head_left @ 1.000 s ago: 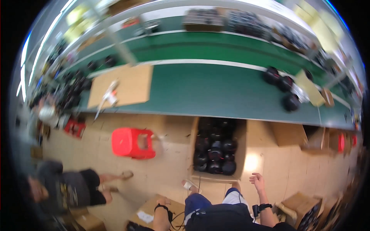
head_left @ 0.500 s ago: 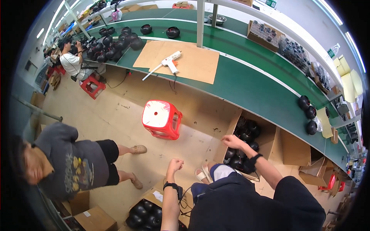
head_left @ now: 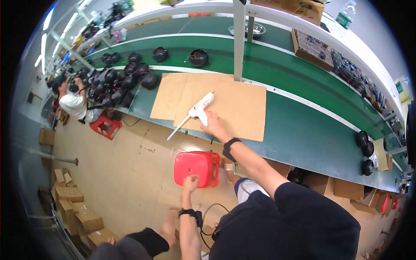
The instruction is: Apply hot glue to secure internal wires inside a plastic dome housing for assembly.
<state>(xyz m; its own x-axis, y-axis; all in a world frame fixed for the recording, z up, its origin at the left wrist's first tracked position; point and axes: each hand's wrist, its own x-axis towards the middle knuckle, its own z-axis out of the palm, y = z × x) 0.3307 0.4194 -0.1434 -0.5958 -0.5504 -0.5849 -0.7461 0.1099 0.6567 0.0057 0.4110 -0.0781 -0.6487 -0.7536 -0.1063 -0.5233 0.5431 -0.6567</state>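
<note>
So there's 1 white glue gun (head_left: pixel 200 108) on the cardboard (head_left: pixel 242 104), long axis slanted, nozzle pointing away and right, glue stick poking back-left past the bench edge. Right hand (head_left: pixel 213 125) is at its grip, left hand (head_left: pixel 190 183) over 1 red stool (head_left: pixel 187 162), can't tell if either's fingers are closed; 3 black round housings (head_left: pixel 368 149) sit far right.
</note>
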